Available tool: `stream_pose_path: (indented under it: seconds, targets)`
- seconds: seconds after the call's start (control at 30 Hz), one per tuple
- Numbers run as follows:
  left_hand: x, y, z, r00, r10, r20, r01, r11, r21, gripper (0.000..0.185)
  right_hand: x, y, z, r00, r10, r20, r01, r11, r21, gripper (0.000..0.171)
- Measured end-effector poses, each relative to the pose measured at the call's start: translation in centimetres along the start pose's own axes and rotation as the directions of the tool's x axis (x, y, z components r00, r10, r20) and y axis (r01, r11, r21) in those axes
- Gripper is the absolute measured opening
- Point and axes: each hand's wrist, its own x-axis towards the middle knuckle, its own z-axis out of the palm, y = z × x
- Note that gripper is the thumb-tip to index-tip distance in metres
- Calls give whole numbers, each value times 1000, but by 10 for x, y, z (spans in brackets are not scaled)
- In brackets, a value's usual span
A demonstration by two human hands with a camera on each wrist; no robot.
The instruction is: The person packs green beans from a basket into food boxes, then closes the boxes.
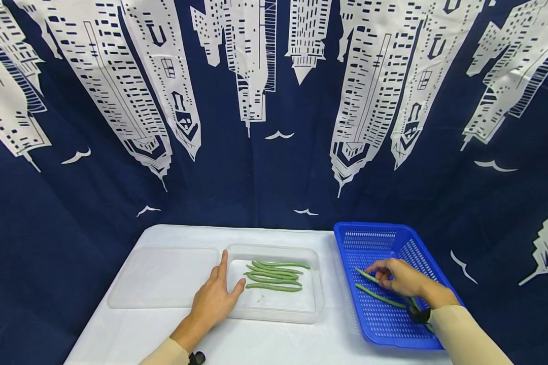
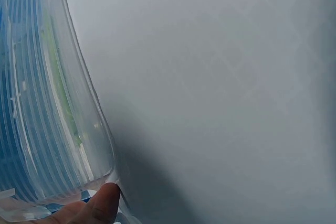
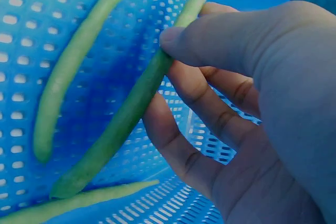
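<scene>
The right hand is down in the blue basket, pinching one green bean between thumb and fingers, with a couple more beans lying loose beside it in there. Left of the basket, the left hand rests flat and relaxed against the clear plastic container that already has a few beans in it. I'd say grip nearer the bean's middle so it lifts level, and keep that container steadied
</scene>
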Motion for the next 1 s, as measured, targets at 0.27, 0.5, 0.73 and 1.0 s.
stream_pose_path:
  seconds: [0.27,0.5,0.73,1.0]
  targets:
    - [0,-2,2,1000,-10,12,10,1000,-1,98,6,-14,-7,996,-15,-84,12,999,-39,43]
    - [1,-2,4,1000,-9,15,9,1000,-4,98,12,-28,-14,985,-40,-168,29,998,-64,41]
    - [1,-2,4,1000,-10,14,10,1000,-6,98,19,-45,-20,980,-54,-191,41,997,-71,45]
    - [0,-2,2,1000,-19,13,19,1000,-5,99,27,-66,-18,975,-101,-198,86,993,-86,46]
